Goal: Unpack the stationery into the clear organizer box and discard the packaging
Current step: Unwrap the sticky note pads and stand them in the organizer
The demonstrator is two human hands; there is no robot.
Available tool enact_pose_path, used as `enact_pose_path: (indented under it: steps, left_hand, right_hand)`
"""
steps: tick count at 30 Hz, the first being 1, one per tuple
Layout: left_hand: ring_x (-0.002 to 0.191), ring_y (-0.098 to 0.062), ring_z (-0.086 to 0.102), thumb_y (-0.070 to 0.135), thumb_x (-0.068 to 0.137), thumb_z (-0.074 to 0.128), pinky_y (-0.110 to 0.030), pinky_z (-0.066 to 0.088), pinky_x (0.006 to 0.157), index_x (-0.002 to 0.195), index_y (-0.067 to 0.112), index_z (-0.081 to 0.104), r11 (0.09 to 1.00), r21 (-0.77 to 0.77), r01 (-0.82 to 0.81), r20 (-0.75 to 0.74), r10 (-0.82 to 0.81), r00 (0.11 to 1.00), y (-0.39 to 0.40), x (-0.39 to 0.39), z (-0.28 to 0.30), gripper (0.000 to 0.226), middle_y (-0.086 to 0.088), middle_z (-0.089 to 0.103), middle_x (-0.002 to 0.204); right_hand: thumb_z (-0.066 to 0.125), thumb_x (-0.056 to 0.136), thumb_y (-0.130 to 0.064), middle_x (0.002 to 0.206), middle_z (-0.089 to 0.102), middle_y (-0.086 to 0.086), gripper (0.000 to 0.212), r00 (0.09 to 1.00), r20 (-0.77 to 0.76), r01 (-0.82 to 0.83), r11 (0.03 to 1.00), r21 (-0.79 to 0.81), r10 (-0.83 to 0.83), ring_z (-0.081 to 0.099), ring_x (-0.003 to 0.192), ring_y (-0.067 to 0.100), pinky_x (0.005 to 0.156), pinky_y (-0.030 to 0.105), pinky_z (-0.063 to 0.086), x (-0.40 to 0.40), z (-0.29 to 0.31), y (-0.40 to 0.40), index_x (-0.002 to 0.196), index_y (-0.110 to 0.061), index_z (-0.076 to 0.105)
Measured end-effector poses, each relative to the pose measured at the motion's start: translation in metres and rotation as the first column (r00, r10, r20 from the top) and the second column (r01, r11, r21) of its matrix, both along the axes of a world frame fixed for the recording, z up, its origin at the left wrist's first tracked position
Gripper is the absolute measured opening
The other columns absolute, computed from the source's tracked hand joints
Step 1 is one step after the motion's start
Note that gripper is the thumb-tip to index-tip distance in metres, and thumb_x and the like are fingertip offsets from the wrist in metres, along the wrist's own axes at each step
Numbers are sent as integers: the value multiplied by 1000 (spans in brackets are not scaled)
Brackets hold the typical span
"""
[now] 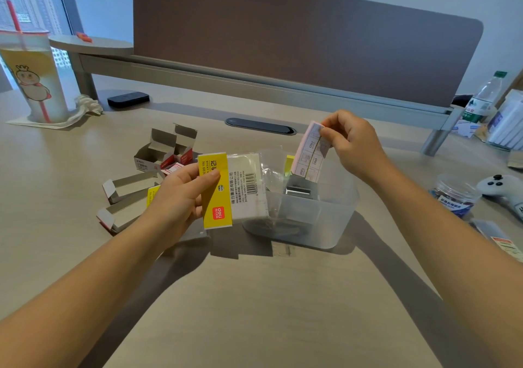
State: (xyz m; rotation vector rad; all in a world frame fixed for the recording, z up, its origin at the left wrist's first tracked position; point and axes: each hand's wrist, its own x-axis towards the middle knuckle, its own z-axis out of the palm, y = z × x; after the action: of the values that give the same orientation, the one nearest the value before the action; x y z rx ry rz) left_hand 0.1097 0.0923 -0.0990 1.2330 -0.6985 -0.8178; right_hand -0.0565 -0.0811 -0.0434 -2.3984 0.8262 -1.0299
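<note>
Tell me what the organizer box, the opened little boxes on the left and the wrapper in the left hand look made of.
Organizer box: frosted translucent plastic, apparently; contents show dimly through its wall.
Opened little boxes: thin cardboard, grey inside, with creased flaps.
Wrapper: probably clear glossy plastic film over a printed yellow-and-white card; it crinkles and glints.

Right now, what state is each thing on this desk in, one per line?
Left hand: grips the yellow-labelled sticky-note packet.
Right hand: pinches the pink note pad, held above the box.
Clear organizer box: open-topped, some items inside.
Small cardboard boxes: flaps open, left of the organizer.
Drink cup: upright, straw in.
Water bottle: upright, capped.
</note>
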Motion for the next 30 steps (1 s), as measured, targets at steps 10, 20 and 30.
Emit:
enact_pose_path:
  steps: [10,20,30]
  left_hand:
    - [57,-3,68,17,91,44,-20,55,46,87,24,57,1000,13,-2,-16,2,1000,1,-2,0,16,3,65,86]
    - [57,-3,68,16,91,43,-19,55,47,87,24,57,1000,14,9,-6,-9,1000,0,-1,0,16,2,65,86]
    - [58,-3,68,17,91,43,-19,54,47,88,23,57,1000,12,13,-2,-13,1000,1,0,1,16,2,65,86]
  right_hand:
    - [43,93,-17,89,53,3,11,981,153,118,993,29,-121,54,84,15,56,9,47,-2,-7,3,84,-11,46]
    - [49,90,-17,90,53,1,11,998,-67,18,1000,-3,-18,51,85,15,66,16,46,-4,-7,6,93,-7,53]
    - [55,87,-18,89,53,1,16,984,-175,21,1000,0,-20,48,80,13,61,14,40,2,-3,5,97,-5,57]
